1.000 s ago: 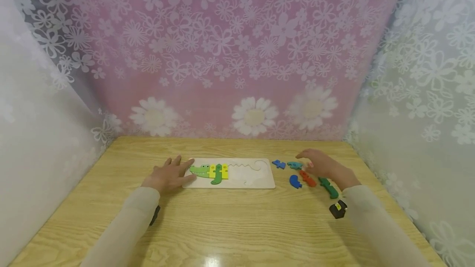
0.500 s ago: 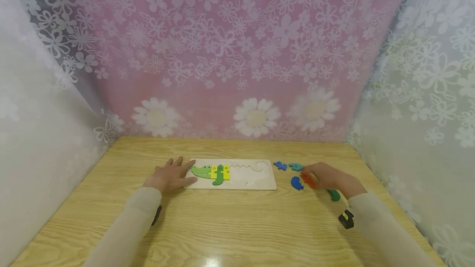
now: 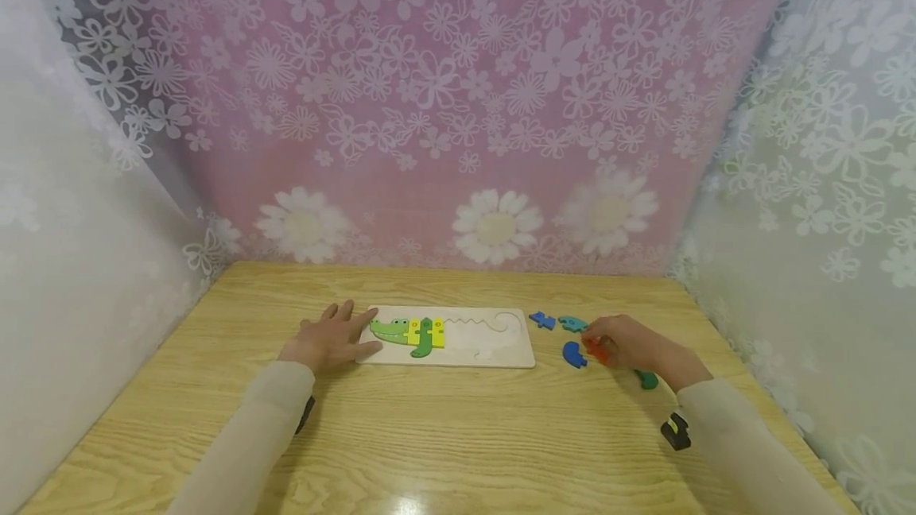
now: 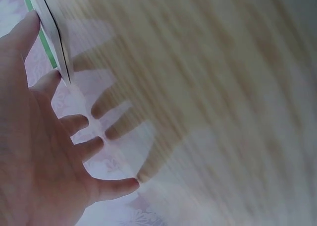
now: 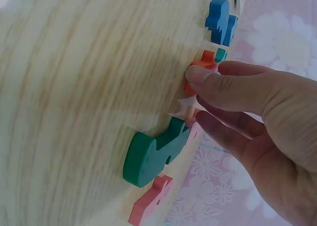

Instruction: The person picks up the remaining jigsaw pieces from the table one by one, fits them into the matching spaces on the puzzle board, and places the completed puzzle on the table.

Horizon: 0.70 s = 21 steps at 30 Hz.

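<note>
My left hand [image 3: 329, 342] lies with fingers spread at the left end of a pale wooden puzzle board [image 3: 494, 346], thumb and forefinger touching its edge. On the board's left part sit a green crocodile head piece [image 3: 390, 330], yellow pieces and a green leg piece [image 3: 422, 350]. To the right of the board, my right hand [image 3: 633, 344] pinches a red puzzle piece [image 3: 596, 350] between thumb and fingers, low over the table. In the right wrist view, the thumb covers part of the red piece [image 5: 204, 60].
Near the right hand lie a blue piece [image 3: 542, 320], a curved blue piece [image 3: 574, 354], a teal piece [image 3: 572, 323] and a dark green piece [image 5: 153, 154]. A pink piece [image 5: 151, 198] shows in the right wrist view. Flowered cloth [image 3: 429, 141] surrounds the wooden table [image 3: 429, 435].
My right hand has come down onto the red piece and taken hold of it, now covering part of the dark green one. The left hand keeps its place on the board.
</note>
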Available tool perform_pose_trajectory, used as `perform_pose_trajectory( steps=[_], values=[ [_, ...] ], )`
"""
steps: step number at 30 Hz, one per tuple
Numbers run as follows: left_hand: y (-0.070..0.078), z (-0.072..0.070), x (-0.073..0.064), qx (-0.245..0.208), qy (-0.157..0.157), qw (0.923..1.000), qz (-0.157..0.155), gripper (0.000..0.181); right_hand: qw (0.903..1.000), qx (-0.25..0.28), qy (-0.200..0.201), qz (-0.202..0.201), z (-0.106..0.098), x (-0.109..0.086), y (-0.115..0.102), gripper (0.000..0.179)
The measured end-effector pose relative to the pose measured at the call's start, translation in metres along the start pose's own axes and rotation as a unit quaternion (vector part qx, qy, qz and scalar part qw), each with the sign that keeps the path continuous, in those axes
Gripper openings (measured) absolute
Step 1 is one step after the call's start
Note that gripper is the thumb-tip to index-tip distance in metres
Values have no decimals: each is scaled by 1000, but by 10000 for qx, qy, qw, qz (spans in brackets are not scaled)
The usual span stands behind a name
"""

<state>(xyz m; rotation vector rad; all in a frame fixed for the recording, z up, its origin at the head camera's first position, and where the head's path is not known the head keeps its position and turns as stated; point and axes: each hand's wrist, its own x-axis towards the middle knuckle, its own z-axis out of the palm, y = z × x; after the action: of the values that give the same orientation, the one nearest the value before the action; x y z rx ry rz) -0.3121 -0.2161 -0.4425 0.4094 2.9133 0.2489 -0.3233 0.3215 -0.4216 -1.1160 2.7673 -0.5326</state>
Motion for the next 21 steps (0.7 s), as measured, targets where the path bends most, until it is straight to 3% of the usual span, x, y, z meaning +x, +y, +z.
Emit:
perform_pose_trajectory(
  steps=[2,3,4,14,21],
  values=[
    [1,0,-1,28,29,10000,17,83,10000,-51,-44,70,1,0,0,33],
    [2,0,-1,34,39,10000,19,83,9991,-422,5,-26,1,0,1,37],
    [2,0,-2,32,55,10000,33,84,9991,-432,-20,33,1,1,1,39],
    [6,-1,-4,8,112,9999,0,82,9985,-154,-271,444,-1,0,-5,45],
    [9,-3,-4,120,187,9997,-26,80,9983,-177,-311,460,-1,0,-6,45]
  ],
)
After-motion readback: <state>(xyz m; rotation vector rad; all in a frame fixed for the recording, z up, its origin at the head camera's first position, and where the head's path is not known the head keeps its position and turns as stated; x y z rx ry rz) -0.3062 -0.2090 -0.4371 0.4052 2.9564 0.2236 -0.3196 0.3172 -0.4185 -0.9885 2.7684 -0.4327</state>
